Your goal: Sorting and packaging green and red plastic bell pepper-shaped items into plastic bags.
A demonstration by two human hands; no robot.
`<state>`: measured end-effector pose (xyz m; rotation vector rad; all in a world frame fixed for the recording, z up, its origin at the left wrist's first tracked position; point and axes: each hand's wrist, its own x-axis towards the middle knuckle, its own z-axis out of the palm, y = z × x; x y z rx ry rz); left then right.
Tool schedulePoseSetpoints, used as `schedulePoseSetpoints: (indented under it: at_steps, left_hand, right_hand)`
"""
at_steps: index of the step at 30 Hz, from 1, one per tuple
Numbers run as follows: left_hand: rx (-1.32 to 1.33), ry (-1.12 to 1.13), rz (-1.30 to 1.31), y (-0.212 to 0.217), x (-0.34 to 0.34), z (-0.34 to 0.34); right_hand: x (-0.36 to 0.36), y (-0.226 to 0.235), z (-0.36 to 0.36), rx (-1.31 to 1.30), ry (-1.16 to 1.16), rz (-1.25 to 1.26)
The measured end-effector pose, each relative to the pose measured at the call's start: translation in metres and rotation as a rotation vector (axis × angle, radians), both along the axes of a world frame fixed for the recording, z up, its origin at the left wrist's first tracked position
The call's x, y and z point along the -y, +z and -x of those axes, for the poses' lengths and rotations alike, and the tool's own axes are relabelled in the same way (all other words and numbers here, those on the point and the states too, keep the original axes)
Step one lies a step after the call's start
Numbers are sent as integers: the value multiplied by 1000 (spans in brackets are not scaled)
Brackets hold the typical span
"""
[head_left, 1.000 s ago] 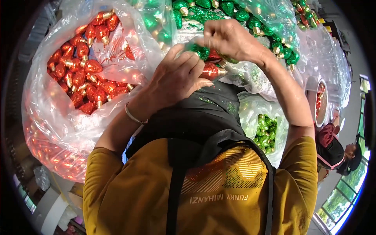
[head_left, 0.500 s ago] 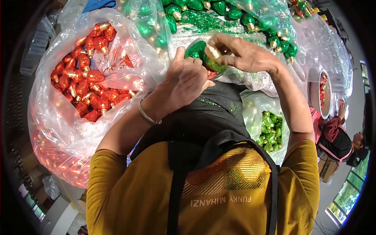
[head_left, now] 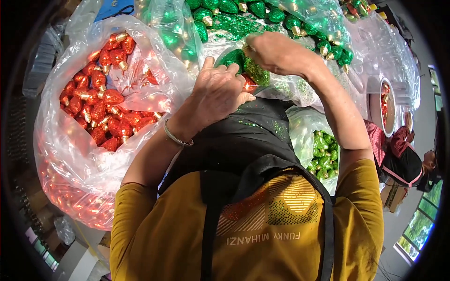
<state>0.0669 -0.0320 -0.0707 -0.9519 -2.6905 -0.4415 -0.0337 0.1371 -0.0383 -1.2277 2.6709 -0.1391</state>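
My left hand is closed round a small cluster of glittery bulb ornaments in front of my apron. The cluster shows a dark green bulb, a light green bulb and part of a red bulb. My right hand bends over the cluster from above, fingers curled in a pinch at the cap end of the light green bulb. The back of that hand hides what its fingertips hold. My left fingers cover the lower side of the cluster.
A clear plastic bag of red bulb ornaments stands on the left, and a smaller bag of light green bulbs at the right. Dark green bulbs and loose glitter lie ahead. Another person sits at far right near a white tub.
My right hand has turned over and lifted slightly away, its thumb now out of sight. More of the light green bulb shows. My left hand keeps its grip on the cluster.
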Motion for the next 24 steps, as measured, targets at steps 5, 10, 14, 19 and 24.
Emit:
schedulePoseSetpoints:
  at_steps: [5,10,14,19,24]
  left_hand:
    - [-51,-49,-103,-5,7,3]
    - [-39,-98,-47,-8,15,16]
    - [165,-40,158,13,4,24]
    - [103,-94,53,19,-2,26]
    - [5,-101,163,20,13,34]
  right_hand:
    - [4,-22,2,1,79,71]
    - [-2,17,-4,252,62,-88]
    - [16,0,7,223,46,-370]
    - [29,-15,7,199,-30,-306]
    - [13,-7,-4,89,-26,-97]
